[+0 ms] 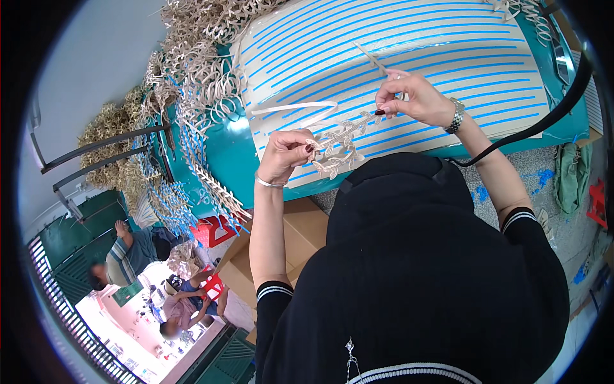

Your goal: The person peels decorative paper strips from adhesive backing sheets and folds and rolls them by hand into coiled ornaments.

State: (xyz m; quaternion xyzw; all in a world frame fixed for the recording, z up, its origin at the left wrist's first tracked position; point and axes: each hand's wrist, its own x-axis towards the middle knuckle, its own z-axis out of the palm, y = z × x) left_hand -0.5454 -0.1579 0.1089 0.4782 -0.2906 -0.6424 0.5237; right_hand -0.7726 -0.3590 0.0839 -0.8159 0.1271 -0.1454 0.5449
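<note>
A glittery, pale gold leaf trim is stretched between my two hands above the table, and a second leafy length of it loops below. My left hand, with a bangle at the wrist, is closed in a pinch on the trim's left end. Near its other end, the thumb and fingertips of my right hand are pinched together on it; a watch is on that wrist. A thin cream hairband lies curved on the board just beyond my hands. Past my right fingers, a pale strip lies on the board.
Blue stripes run across the beige board on the green table. Heaps of beige leafy strips cover its left side. A black cable crosses at right. An open cardboard box stands below. Two people are in the lower-left background.
</note>
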